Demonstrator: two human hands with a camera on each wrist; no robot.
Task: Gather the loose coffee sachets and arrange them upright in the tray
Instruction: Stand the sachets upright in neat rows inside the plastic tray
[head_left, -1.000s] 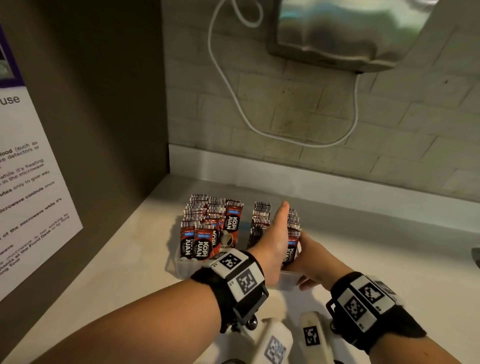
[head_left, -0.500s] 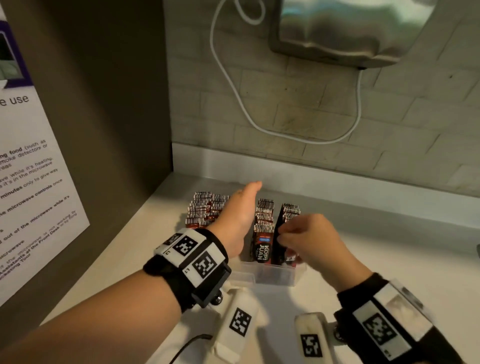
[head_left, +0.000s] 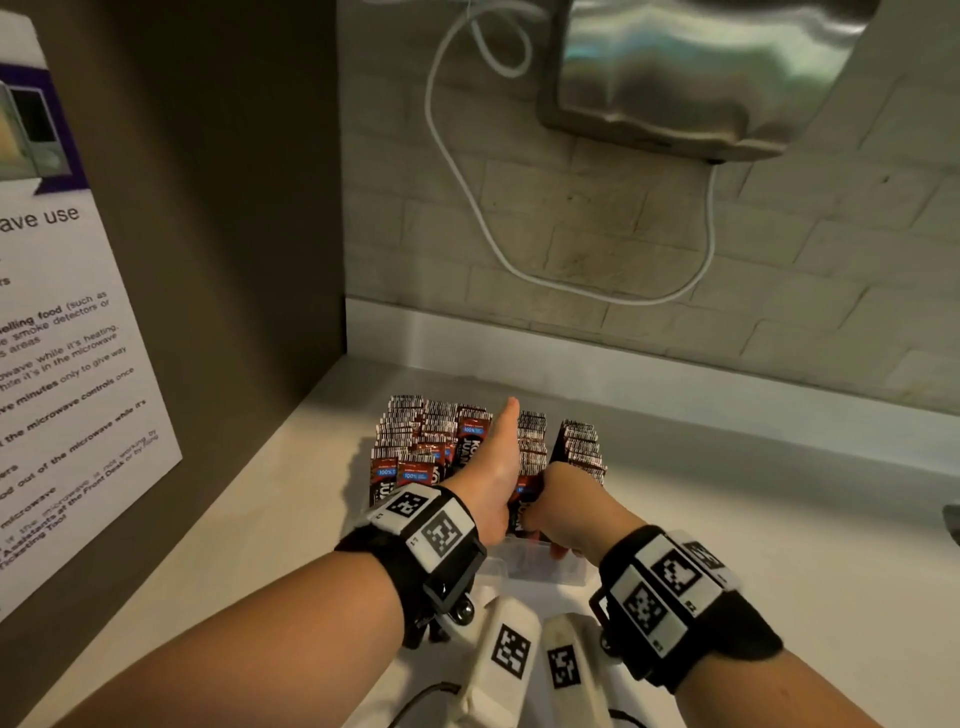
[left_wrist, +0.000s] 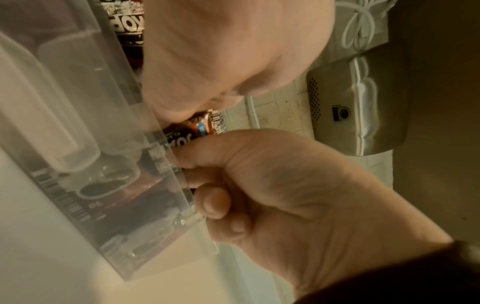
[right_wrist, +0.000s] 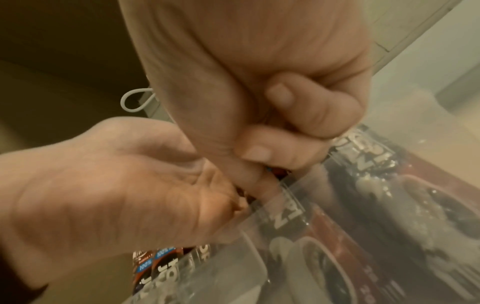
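Observation:
A clear plastic tray (head_left: 540, 569) on the white counter holds rows of brown coffee sachets (head_left: 415, 441) standing upright. My left hand (head_left: 498, 467) lies flat inside the tray, fingers straight, pressed between the left block and the middle row (head_left: 532, 436). My right hand (head_left: 563, 501) is at the tray's front wall, fingers curled round the front sachets (left_wrist: 197, 129) of the middle row. In the right wrist view its fingers (right_wrist: 298, 107) are bent tight above the tray wall (right_wrist: 285, 205), beside the left hand (right_wrist: 103, 185). The right hand (left_wrist: 285, 185) looks like a fist in the left wrist view.
A brown side wall with a printed notice (head_left: 78, 364) closes the left. Behind, a tiled wall carries a steel wall unit (head_left: 701, 78) and a looping white cable (head_left: 467, 182). Bare counter (head_left: 779, 571) stretches to the right of the tray.
The right hand came down from the sachet tops to the tray's front and closed on the front sachets. The left hand stayed flat in the tray, now beside the middle row.

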